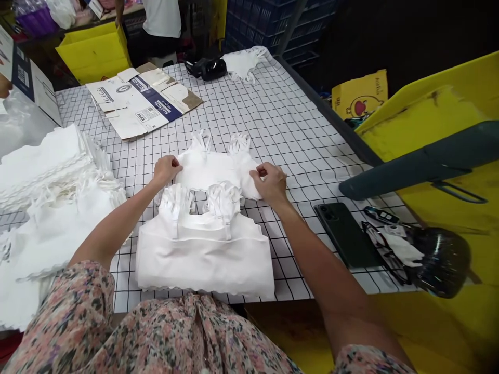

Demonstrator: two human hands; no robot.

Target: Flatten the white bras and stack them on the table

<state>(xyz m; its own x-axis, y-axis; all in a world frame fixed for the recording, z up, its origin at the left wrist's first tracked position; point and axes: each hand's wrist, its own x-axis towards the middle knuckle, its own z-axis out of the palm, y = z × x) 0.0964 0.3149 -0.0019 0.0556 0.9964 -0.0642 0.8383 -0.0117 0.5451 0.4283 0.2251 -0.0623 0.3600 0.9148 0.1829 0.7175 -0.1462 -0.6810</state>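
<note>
A white strappy bra top (212, 169) lies spread on the grid-patterned cloth, its thin straps pointing away from me. My left hand (167, 169) pinches its left edge, fingers closed. At the opposite edge, my right hand (270, 182) grips the fabric between thumb and fingers. Nearer to me sits a neat stack of white bra tops (206, 259), with bunched straps on its far side touching the spread one. To the left, a larger loose pile of white bra tops (58, 171) reaches past the table's front edge.
A flattened cardboard box (142, 101) lies at the back left. A black object (206, 68) and another white garment (244, 63) rest at the far end. On the right are a phone (346, 234), glasses (384, 252), a key fob (382, 214) and a dark green tube-like object (413, 163). Another person (161, 23) is behind.
</note>
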